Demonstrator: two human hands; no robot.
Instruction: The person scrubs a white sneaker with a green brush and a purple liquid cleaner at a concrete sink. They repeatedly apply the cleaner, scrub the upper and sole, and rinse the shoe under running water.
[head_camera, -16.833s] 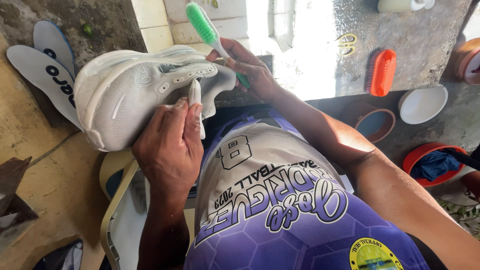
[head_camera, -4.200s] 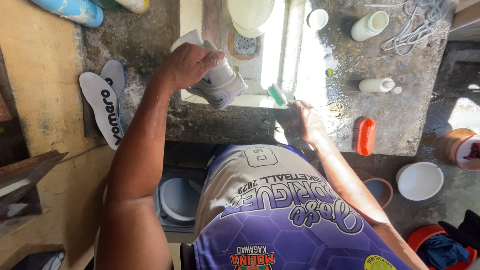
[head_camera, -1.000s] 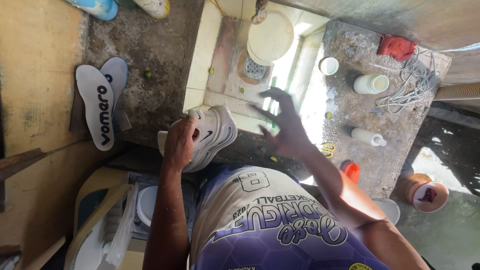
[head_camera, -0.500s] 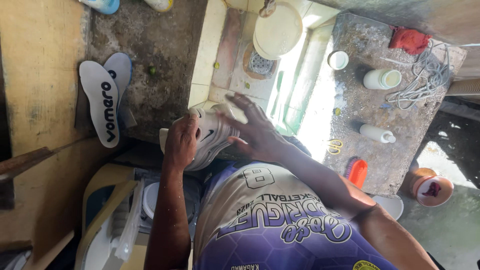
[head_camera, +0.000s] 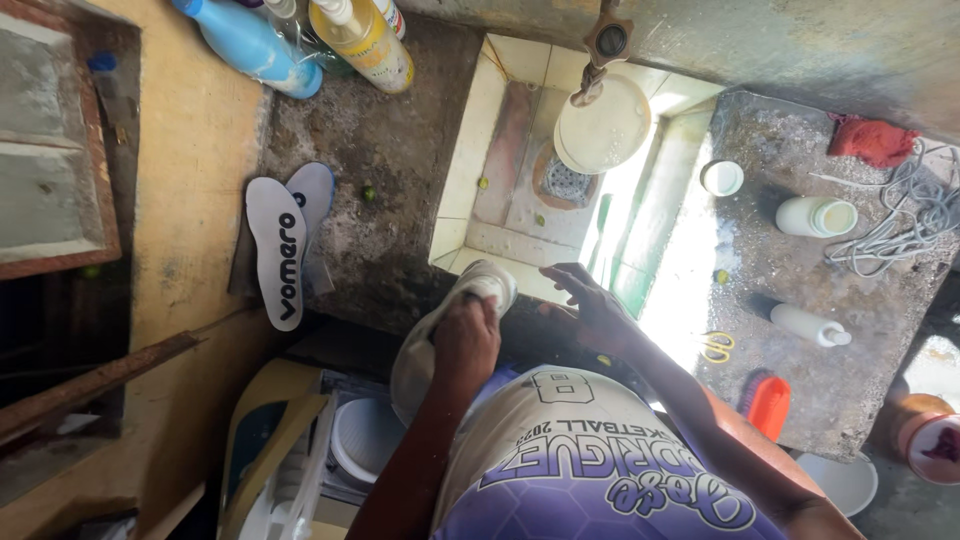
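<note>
A white sneaker (head_camera: 432, 335) is at the front edge of the tiled sink (head_camera: 470, 150), toe pointing toward the basin, heel down by my body. My left hand (head_camera: 466, 345) is shut on its upper from above. My right hand (head_camera: 592, 300) hovers just right of the toe with fingers spread and nothing in it. A green-handled brush (head_camera: 603, 232) lies in the sink a little beyond my right hand.
Two insoles (head_camera: 282, 245) lie on the rough counter at left. Spray bottles (head_camera: 300, 45) stand at the back. A white basin (head_camera: 603, 130) sits under the tap (head_camera: 607, 42). On the right slab are white bottles (head_camera: 815, 215), yellow scissors (head_camera: 715, 347), an orange brush (head_camera: 768, 405), a cord (head_camera: 915, 215).
My right hand has come off the sneaker and moved right, now open. The sneaker has turned and dropped closer to my body in my left hand.
</note>
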